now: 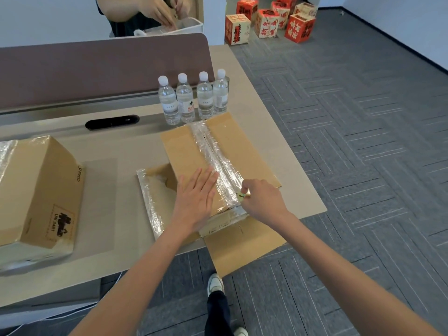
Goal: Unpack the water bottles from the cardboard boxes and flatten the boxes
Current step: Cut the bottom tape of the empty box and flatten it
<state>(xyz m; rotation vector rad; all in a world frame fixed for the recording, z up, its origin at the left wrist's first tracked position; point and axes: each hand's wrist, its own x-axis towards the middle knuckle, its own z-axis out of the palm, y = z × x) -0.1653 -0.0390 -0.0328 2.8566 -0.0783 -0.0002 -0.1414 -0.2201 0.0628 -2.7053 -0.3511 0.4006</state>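
Both forearms reach in from the bottom edge, the left slanting rightward and the right slanting leftward, so the hands come together over one box. The left hand (194, 200) lies palm-down, fingers straight and slightly spread, pressing flat on the top panel of the cardboard box (186, 151). Just to its right, the right hand (263, 200) is curled, thumb and fingers pinching a small yellow-green object (243, 194), too small to identify. It is held against the near end of the shiny tape seam (213, 149), which runs away from both hands along the middle of the box. Below the right wrist a loose flap (242, 246) juts out past the edge of the desk (135, 146). Left of the left hand a torn flap edged with tape (150, 202) lies on the desk. Well beyond that to the left, a second box (41, 185) sits tilted. Past the fingertips, at the far end of the taped box, four water bottles (185, 98) stand upright in a row with white caps. A black oblong object (112, 121) lies to their left. Behind them rises a brown divider (97, 69). Over it another person's hands (157, 10) are busy at a white tray (191, 26). Far off to the right of the right hand, red printed boxes (266, 23) stand on the grey carpet (351, 141).
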